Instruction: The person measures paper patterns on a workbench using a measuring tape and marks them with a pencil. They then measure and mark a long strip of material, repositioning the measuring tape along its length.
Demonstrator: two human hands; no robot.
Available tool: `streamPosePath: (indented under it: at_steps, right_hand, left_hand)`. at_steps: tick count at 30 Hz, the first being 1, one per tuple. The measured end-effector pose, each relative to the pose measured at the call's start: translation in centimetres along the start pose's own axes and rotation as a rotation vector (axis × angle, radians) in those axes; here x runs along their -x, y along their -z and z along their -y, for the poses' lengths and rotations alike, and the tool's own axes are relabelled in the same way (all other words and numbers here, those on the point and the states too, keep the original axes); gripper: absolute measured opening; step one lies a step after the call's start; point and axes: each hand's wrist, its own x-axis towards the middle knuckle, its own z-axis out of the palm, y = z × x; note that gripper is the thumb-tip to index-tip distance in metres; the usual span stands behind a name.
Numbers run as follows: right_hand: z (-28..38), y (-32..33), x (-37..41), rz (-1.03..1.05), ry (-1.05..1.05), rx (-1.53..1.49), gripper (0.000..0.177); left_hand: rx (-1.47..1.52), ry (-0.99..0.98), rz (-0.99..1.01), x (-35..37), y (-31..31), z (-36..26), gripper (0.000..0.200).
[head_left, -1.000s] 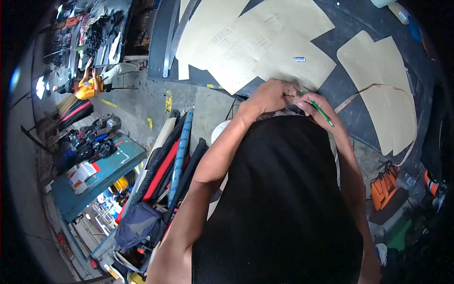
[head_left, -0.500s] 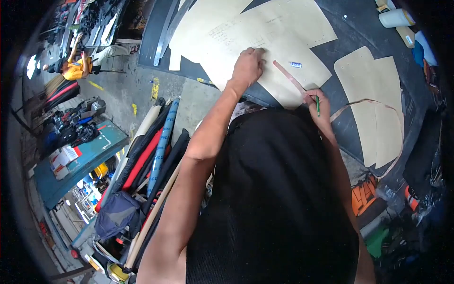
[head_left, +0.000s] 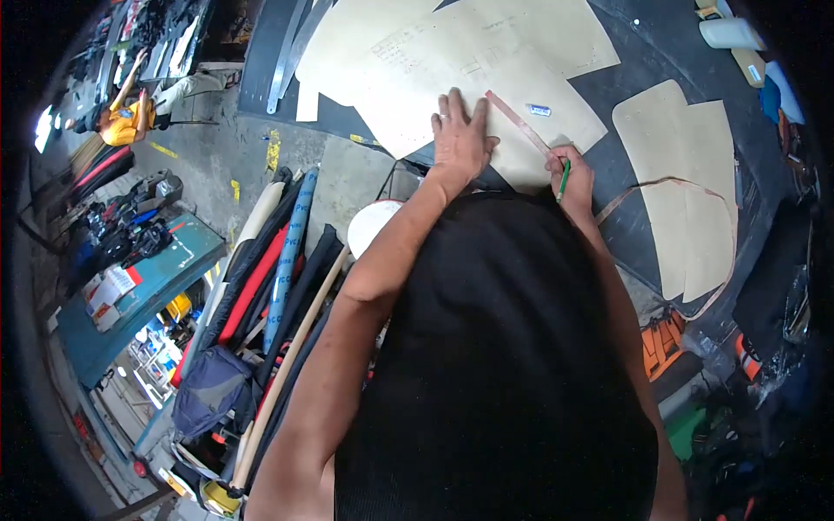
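My left hand (head_left: pixel 462 139) lies flat with fingers spread on a large tan paper pattern (head_left: pixel 391 91) that carries handwritten marks. My right hand (head_left: pixel 577 181) is closed around a green pencil (head_left: pixel 564 179), at the pattern's lower right edge. Its fingertips also pinch a pinkish tape measure (head_left: pixel 519 121), which runs straight up-left across the paper to near my left fingers. The rest of the tape trails right in a loop over another tan pattern piece (head_left: pixel 678 174). A small blue-and-white eraser (head_left: pixel 539 110) rests on the paper above the tape.
The dark worktable (head_left: pixel 599 95) carries metal rulers (head_left: pixel 291 61) at its left and a whitish roll (head_left: pixel 730 35) at the far right. Fabric rolls (head_left: pixel 287 260) and a backpack (head_left: pixel 213 391) stand at my left. A person in an orange shirt (head_left: pixel 126 123) is farther off.
My left hand has gone from curled fingers to flat and spread, slightly lower on the paper. My right hand has turned, with the pencil now tilted differently. The view has shifted slightly.
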Motion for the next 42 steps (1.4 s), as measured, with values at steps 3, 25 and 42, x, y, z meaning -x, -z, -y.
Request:
streamPosePath:
  at_steps: [3,25,42]
  right_hand:
    - [-1.7,1.1,0.5,-0.015,0.061,0.01,0.008]
    - [-2.4,4.4,2.7,-0.026,-0.021,0.166,0.006]
    - [-2.7,4.1,2.6,-0.077,0.025,0.118,0.01]
  left_hand:
    - [-0.044,-0.039,-0.024,0.6,-0.9,0.1,0.068]
    - [-0.044,-0.519,0.212,3.9,-4.2,-3.0,0.067]
    - [-0.145,-0.455,0.246,3.1,-4.4,-3.1,0.083]
